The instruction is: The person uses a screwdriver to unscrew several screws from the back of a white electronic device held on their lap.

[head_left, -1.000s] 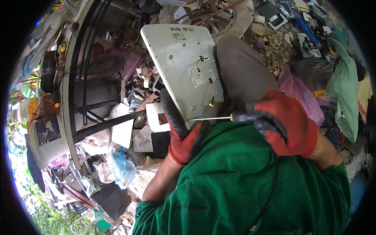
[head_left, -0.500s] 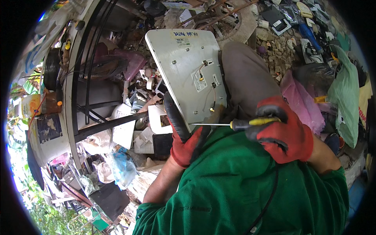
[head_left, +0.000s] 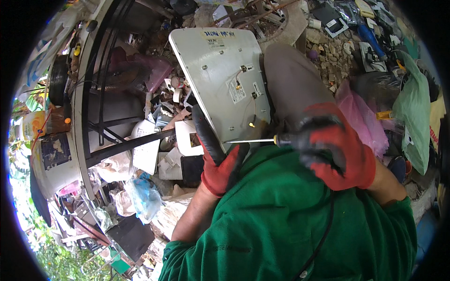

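Note:
A flat grey-white panel (head_left: 213,82) with rounded corners leans against my leg, its back toward me. Screws dot its surface, and two short cables with gold-coloured connectors hang from it. My left hand (head_left: 218,159), in a red and black glove, grips the panel's lower left corner, thumb on the near side and fingers along the edge. In my right hand (head_left: 335,147), gloved alike and slightly blurred, is a screwdriver (head_left: 255,140). Its handle is mostly hidden by the fingers. The thin shaft points left, and its tip meets the panel near that same corner.
A black metal frame (head_left: 131,149) stands at the left, with scrap parts and plastic bags around it. Pink (head_left: 361,124) and green plastic bags (head_left: 412,112) lie at the right beside rubble. A round concrete piece (head_left: 295,28) is at the far side.
My right hand has turned around the screwdriver handle, covering the yellow part seen before. The panel and my left hand have shifted slightly left in the picture.

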`<state>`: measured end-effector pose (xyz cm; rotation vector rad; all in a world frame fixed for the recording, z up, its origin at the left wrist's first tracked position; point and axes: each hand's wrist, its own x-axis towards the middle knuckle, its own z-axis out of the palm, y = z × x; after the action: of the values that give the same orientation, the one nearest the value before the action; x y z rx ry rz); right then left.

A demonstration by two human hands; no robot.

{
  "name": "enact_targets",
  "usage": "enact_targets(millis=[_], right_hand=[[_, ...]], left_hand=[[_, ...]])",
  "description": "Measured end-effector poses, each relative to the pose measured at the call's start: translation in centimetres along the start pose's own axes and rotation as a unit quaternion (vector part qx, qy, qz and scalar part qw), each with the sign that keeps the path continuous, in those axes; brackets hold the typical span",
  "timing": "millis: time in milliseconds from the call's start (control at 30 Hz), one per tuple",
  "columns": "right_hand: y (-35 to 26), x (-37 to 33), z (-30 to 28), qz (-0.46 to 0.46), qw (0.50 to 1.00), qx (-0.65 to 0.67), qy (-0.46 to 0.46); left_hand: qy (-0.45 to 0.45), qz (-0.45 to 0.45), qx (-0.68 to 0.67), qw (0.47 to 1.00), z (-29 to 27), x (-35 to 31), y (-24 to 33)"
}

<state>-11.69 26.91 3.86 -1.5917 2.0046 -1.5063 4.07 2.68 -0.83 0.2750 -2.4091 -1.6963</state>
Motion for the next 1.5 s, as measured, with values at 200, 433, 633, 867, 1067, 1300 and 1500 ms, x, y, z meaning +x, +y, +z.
enact_targets(millis=[200,433,633,867,1067,1300,1500], right_hand=[[-2.7,0.8,-1.0,0.144,0.986,-0.041,-0.072],[-1.4,1.1,0.5,0.059,0.998,-0.008,0.012],[-1.1,0.8,-0.2,0.028,0.996,-0.081,-0.033],[-2.0,1.4,0.2,0.087,0.996,-0.013,-0.011],[-1.9,2.0,0.3,-0.055,0.991,-0.100,-0.068],[-2.9,3.9,-1.4,0.046,0.986,-0.115,-0.113],[-1.0,4.1,-0.4,-0.104,0.984,-0.111,-0.087]], left_hand=[[-0.002,-0.010,0.018,1.000,-0.7,-0.3,0.4],[0.037,0.019,-0.081,0.996,-0.7,0.2,-0.4],[0.043,-0.123,-0.080,0.988,-2.5,-1.8,0.5],[0.051,-0.032,0.192,0.980,-3.7,-0.7,2.7],[0.020,-0.113,0.190,0.975,-3.9,-0.3,3.4],[0.002,-0.029,0.256,0.966,-4.4,-0.4,3.4],[-0.010,-0.080,0.233,0.969,-4.5,0.4,3.9]])
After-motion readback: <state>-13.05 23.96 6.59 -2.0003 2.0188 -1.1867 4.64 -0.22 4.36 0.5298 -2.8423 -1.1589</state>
